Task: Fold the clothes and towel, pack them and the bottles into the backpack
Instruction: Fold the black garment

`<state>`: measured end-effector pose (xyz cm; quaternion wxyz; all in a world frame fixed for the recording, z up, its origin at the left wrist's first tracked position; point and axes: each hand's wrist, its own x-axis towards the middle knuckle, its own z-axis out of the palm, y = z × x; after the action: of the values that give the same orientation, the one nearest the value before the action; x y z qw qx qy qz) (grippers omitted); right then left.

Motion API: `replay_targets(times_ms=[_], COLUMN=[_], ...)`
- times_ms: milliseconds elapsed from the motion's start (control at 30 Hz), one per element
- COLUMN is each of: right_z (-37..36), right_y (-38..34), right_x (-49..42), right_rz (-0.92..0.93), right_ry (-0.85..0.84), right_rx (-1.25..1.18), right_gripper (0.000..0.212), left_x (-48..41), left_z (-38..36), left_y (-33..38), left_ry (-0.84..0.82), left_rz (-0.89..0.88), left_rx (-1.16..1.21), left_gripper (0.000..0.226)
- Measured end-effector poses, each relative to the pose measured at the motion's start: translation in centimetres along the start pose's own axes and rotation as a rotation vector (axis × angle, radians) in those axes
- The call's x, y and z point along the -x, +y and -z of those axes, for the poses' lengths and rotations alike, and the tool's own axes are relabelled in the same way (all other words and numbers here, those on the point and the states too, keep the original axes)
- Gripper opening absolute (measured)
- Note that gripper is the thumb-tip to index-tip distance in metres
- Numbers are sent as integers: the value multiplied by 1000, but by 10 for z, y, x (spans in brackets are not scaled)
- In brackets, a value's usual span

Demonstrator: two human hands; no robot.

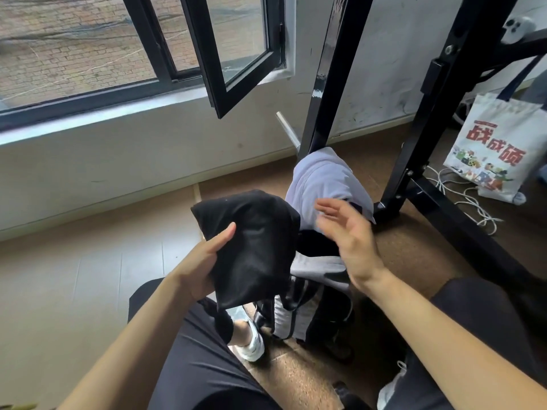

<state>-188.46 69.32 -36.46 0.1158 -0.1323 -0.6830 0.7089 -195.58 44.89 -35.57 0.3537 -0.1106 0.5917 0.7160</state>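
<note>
1. Fingers of our left hand (pixel 204 261) grip a folded black cloth (pixel 254 247) above the backpack (pixel 316 267).
2. Our right hand (pixel 352 241) hovers beside it, fingers spread, empty.
3. Backpack stands on the floor (pixel 88 276).

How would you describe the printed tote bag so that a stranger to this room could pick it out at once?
Start at the black metal frame on the right. Just beyond its upright, above a white cable trailing on the floor, is the tote bag. It alone is pale canvas printed with big red characters and cartoon figures.
</note>
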Motion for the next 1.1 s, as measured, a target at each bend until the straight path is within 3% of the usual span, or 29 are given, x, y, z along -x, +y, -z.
replay_targets(times_ms=[100, 233, 300, 433, 600, 667, 767, 833, 900, 933, 967, 1033, 1100], right_z=[-24, -43, -47, -46, -37, -33, -27, -21, -16, -15, -14, -15, -19], right_y=[10, 9, 10, 8, 10, 13, 22, 27, 30, 28, 26, 26, 35], right_x=[13, 24, 28, 33, 36, 35, 31, 27, 26, 27, 28, 31, 28], right_rz=[-71, -186, -231, -385, -532, -590, -645, -645, -635, -636, -640, -613, -520], right_ry=[-142, -245, -266, -229, -100, -78, -84, -55, -65, -80, -95, -109, -44], right_rx=[-20, -230, -317, -467, -635, -677, -720, -730, -762, -784, -807, -769, -561], right_gripper=[61, 45, 50, 51, 40, 43, 54, 57, 56, 54, 51, 44, 34], left_x=[2, 5, 6, 3, 5, 6, 1, -4, -13, -16, -19, -19, -13], left_z=[-11, -29, -35, -43, -58, -68, -71, -63, -49, -45, -40, -38, -46], left_y=[-8, -17, -21, -23, -22, -25, -41, -47, -50, -50, -53, -62, -72], left_ry=[-78, -158, -171, -205, -231, -159, 206, 398, 326, 198, 41, -224, -284], left_rz=[22, 37, 37, 25, -36, -188, -589, -696, -526, -402, -281, -121, -27], left_rx=[24, -35, -37, -73, -237, -375, -580, -579, -469, -367, -254, -73, 37], left_gripper=[58, 62, 60, 56, 33, 22, 15, 32, 85, 106, 113, 87, 58])
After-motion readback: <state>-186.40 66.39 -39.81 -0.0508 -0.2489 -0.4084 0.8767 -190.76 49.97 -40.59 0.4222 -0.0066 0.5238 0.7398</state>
